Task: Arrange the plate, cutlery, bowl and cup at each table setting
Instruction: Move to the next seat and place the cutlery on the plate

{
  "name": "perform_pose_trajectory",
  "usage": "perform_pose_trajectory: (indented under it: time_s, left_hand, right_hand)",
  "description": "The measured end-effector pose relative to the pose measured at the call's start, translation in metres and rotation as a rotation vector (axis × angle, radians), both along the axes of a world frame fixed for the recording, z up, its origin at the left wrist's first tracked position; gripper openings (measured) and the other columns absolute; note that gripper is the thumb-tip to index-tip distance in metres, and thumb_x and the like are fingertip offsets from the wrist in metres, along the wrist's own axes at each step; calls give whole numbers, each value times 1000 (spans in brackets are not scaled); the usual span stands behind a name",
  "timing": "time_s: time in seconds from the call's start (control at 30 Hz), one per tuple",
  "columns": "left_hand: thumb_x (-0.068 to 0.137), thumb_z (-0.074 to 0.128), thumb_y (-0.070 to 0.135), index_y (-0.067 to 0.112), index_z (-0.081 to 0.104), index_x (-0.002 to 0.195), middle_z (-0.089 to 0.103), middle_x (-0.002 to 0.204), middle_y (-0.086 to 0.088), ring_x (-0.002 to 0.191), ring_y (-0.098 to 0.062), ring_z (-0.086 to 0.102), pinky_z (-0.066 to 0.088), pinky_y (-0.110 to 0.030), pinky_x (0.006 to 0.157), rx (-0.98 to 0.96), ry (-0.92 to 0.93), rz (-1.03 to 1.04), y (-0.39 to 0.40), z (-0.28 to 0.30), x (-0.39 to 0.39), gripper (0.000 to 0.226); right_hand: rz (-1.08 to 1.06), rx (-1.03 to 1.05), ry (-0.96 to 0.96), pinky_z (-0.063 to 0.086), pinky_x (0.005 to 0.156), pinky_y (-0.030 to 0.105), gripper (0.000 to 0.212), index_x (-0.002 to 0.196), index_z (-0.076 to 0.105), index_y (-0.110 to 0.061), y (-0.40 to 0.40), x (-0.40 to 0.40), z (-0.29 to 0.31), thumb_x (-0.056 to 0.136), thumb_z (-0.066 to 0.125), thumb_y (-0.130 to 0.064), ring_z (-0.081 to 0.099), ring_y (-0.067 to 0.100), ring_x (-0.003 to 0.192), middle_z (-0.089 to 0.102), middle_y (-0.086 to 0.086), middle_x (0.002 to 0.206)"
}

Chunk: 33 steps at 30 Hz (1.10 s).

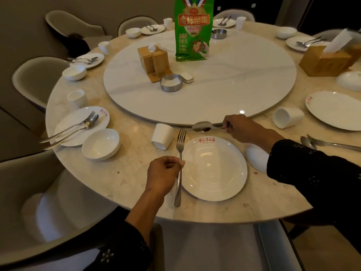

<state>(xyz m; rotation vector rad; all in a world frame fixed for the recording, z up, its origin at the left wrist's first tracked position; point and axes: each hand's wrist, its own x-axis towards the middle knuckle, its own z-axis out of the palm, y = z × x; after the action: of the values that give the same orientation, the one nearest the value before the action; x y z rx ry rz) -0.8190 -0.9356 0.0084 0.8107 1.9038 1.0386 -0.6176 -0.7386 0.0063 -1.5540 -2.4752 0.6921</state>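
Our left hand pinches the steel fork, right hand the steel spoon; we should lay both across the round white plate.

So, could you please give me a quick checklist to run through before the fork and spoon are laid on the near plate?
1. Left hand grips the fork by its handle: ok.
2. Right hand holds the spoon by its handle end: ok.
3. Near plate upright and bare, ready for cutlery: ok.
4. Near cup upright: not ok, upside down.
5. Bowl right of the plate upright: not ok, it looks upturned, partly hidden by the sleeve.
6. Cutlery clean: cannot tell.
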Motion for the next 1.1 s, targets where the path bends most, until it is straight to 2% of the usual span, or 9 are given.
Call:
perform_pose_trajectory:
  time_s: [0.1,0.17,0.3,0.37,0.53,0.67,0.73,0.97,1.1]
  left_hand:
    - [88,69,23,13,70,95,69,89,-2,78,-15,64,54,-26,71,-8,12,-31,2,6,8,13]
    - [87,70,20,13,70,89,68,84,-3,73,-15,62,52,-22,62,-27,8,-61,3,9,18,8]
    - [85,72,14,12,67,77,67,79,-5,67,-15,62,50,-20,52,-84,-34,-82,3,9,36,10]
    - [85,72,12,13,65,72,66,78,-5,65,-16,62,53,-21,54,-110,-33,-104,2,6,41,15]
    - [85,72,9,15,62,65,64,74,-7,63,-19,63,58,-28,64,-157,-6,-141,2,-2,50,23]
    - [82,74,8,12,63,68,70,85,-15,78,-29,71,60,-42,79,-191,8,-128,6,-6,54,18]
    - [80,76,10,11,64,70,71,88,-16,78,-30,72,60,-43,79,-208,21,-130,9,-8,55,15]
    - [77,79,15,2,71,89,73,89,-17,81,-31,72,61,-41,78,-235,54,-147,17,-16,59,20]
    - [82,75,15,1,71,90,73,88,-16,78,-28,73,61,-39,78,-233,61,-169,18,-18,60,17]
  right_hand:
    - [-128,35,131,37,54,17,8,90,62,-15,-26,5,23,89,62,-7,53,8,64,60,0,79]
    - [-230,5,213,35,52,15,9,90,62,-16,-53,5,30,86,66,-8,54,9,63,57,-5,73]
    - [-429,-199,310,54,67,30,19,95,67,-9,-109,6,19,78,75,-12,64,19,73,68,9,85]
    - [-475,-290,314,58,71,36,20,97,67,-9,-131,4,10,79,76,-11,67,21,72,70,12,86]
    - [-575,-383,361,57,57,32,23,102,63,-6,-159,-6,-6,81,73,-7,65,23,66,69,17,91]
    - [-607,-362,338,60,74,39,26,102,64,-9,-163,-12,-16,79,75,-11,67,26,81,67,13,98]
    - [-613,-355,329,58,82,43,26,102,64,-10,-164,-14,-19,79,75,-12,66,28,91,65,13,102]
    - [-620,-328,325,57,83,43,18,97,66,-9,-167,-19,-23,81,74,-10,66,29,92,67,13,99]
    - [-622,-320,321,57,84,42,19,99,66,-9,-167,-24,-22,81,74,-11,66,27,93,66,10,99]
